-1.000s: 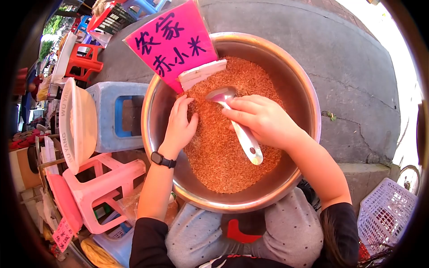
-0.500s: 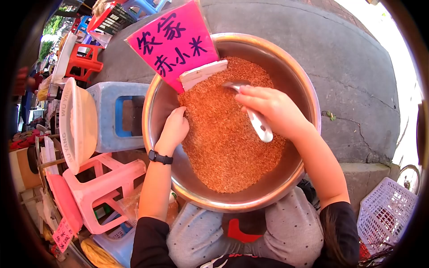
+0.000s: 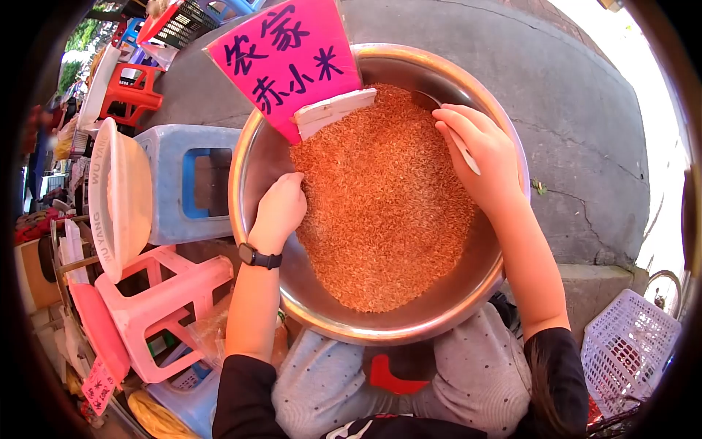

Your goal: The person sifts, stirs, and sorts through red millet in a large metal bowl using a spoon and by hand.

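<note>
A wide metal basin (image 3: 322, 325) in front of me holds a mound of reddish-brown grain (image 3: 384, 212). My right hand (image 3: 482, 157) is closed on a metal spoon (image 3: 463, 151) at the basin's upper right, its bowl by the grain's edge against the inner wall. My left hand (image 3: 281, 208) has its fingers curled together at the left edge of the grain; what they hold, if anything, is hidden. Above it a pink sign (image 3: 287, 58) with black characters stands at the basin's upper left, beside a white block (image 3: 335, 112) resting on the grain.
At the left are a blue stool (image 3: 167, 183), a pale plastic bowl (image 3: 131, 201) on its side and a pink stool (image 3: 161, 307). A red stool (image 3: 131, 91) stands farther back. At lower right is a lilac basket (image 3: 632, 347). My knees are below the basin.
My right hand has moved right and up with the spoon, toward the basin's wall. My left hand has drawn slightly down and left, and its fingers have curled in. The grain is more spread on the right.
</note>
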{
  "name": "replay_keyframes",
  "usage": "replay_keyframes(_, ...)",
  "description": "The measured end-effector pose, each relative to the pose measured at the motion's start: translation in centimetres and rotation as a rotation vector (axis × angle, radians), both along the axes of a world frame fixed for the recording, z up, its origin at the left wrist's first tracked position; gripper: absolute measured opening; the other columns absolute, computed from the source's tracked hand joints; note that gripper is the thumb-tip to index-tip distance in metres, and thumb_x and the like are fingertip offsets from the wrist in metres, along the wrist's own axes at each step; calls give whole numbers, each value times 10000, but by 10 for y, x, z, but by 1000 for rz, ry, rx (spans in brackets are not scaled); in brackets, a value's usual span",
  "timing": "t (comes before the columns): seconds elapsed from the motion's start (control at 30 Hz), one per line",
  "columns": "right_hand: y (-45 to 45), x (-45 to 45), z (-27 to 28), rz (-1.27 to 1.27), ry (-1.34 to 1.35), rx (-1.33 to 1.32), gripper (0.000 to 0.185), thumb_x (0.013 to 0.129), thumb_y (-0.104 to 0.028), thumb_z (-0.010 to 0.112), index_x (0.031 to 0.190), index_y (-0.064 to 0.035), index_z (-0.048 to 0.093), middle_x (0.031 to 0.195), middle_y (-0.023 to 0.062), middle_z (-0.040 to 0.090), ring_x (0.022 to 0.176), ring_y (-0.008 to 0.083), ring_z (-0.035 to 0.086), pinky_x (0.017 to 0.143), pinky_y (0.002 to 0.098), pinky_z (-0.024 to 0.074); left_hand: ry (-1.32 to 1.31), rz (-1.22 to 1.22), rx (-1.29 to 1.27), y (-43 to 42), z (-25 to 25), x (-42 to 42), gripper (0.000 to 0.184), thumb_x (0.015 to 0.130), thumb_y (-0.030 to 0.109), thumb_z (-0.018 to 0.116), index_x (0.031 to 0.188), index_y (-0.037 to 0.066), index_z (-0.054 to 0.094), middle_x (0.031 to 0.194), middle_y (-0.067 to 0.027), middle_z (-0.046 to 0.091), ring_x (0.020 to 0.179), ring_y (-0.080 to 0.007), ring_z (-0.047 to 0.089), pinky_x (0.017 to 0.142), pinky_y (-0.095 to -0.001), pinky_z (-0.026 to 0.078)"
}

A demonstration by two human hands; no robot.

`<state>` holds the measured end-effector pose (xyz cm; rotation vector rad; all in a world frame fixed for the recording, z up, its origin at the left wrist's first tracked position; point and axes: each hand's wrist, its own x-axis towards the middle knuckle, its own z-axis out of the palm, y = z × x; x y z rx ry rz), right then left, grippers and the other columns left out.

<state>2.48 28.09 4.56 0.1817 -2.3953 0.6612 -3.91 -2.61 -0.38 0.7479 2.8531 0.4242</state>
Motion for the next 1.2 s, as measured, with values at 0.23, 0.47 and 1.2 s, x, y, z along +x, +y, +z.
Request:
replay_keyframes(0.23,-7,7,-4,22,-93,201,148,618,-155,699,663,-109,566,680,-3,549,626,181,580,566,317,463,-344,-22,-237,5,21,1,248,813,136,448,802,-48,614,795,-277,582,810,-411,581,754,-463,458)
replay_keyframes(0.47,-16,18,1,213,-503,278,121,629,-186,672,615,-94,595,620,36,521,575,219,577,515,332,475,-446,-7,-372,15,40,32,317,823,177,429,715,-48,623,729,-276,581,722,-421,589,696,-476,467)
replay_keyframes(1.2,-41,23,26,303,-1361,-577,392,929,-286,452,814,65,583,559,156,554,470,241,606,492,355,492,-923,18,-215,54,78,92,582,903,440,438,798,-115,576,626,-276,558,659,-393,606,661,-437,466)
